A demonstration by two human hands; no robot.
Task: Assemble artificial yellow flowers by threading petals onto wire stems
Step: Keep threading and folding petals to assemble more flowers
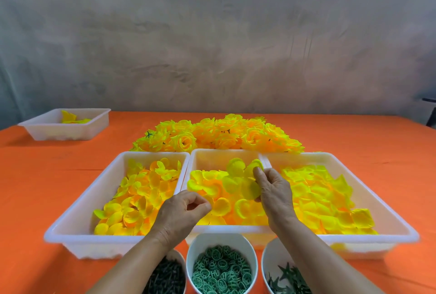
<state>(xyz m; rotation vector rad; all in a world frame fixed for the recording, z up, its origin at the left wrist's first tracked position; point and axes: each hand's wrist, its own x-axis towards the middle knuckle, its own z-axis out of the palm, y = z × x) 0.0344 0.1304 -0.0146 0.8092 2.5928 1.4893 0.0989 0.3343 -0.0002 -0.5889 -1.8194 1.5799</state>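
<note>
Nearest me: three white cups in a row at the front edge. The left cup point(179, 256) holds dark stems point(165, 277), the middle cup point(195, 250) holds green ring pieces point(221, 270), and the right cup point(269, 262) holds dark green leaf pieces point(290, 278). My forearms pass over them.

Table point(59, 175): covered in orange cloth and bearing everything listed.

Finished yellow flowers point(219, 135): one heap, just behind the trays.

Left tray point(77, 211), middle tray point(212, 159), right tray point(377, 199): white, side by side, rims touching. Each holds loose yellow-orange petals point(139, 197).

Far tray point(70, 133): at the back left, well apart, with a few yellow pieces inside.

Right hand point(274, 189): over the middle tray. My thumb and fingers pinch a petal layer point(238, 175) of several yellow lobes, raised above the loose ones.

Left hand point(181, 211): where the left and middle trays meet. My fingers are curled, and thumb tip and forefinger tip nearly meet in a narrow pinch. I cannot tell whether anything sits between them.
</note>
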